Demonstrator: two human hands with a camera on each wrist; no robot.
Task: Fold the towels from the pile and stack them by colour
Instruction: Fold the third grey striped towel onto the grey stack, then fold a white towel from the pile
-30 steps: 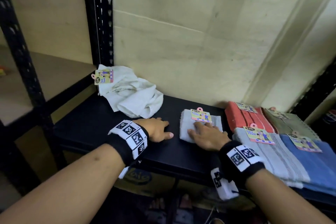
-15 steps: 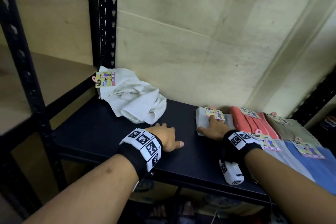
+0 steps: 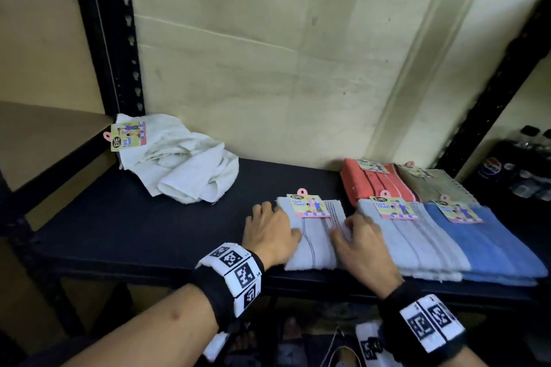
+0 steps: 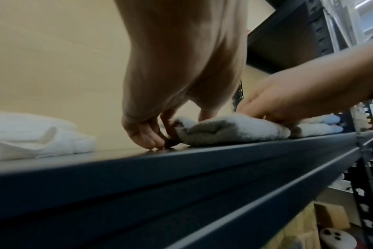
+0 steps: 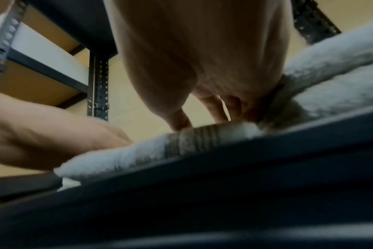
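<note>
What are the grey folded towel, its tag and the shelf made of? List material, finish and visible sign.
Grey folded towel: looks like cotton terry, matte; fuzzy looped nap and soft rounded folds in the left wrist view.
Tag: seemingly printed card, slightly glossy; flat, stiff, with a pink hanger loop.
Shelf: dark, smooth, faintly reflective top, probably painted metal or laminated board; cannot tell which.

Storeroom — slotted metal rack (image 3: pixel 113 39), tagged folded towels (image 3: pixel 396 235).
</note>
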